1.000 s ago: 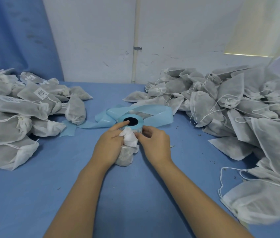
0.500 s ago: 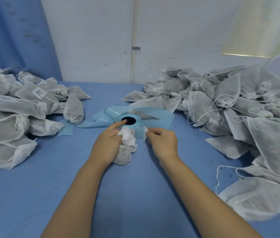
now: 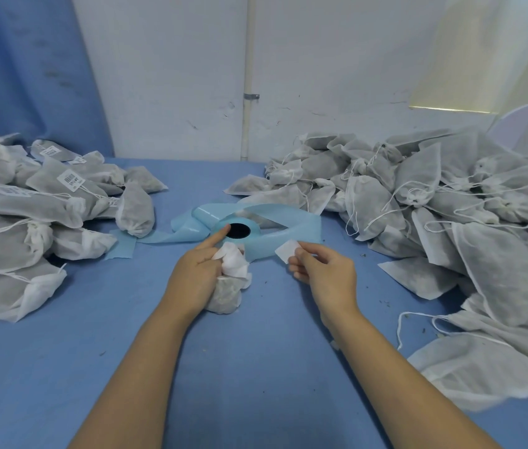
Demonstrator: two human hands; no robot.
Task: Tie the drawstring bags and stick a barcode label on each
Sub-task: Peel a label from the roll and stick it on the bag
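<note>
Right hand (image 3: 324, 270) has pulled label (image 3: 287, 250) clear.

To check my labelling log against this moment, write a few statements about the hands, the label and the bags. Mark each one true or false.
1. The right hand pinches a white label in its fingers. True.
2. The left hand holds nothing. False: it grips a drawstring bag, with its index finger stretched toward the label roll.
3. The label is already stuck on the drawstring bag. False: it is held apart from the bag, to the bag's right.
4. Bags in the left pile carry barcode labels. True.
</note>
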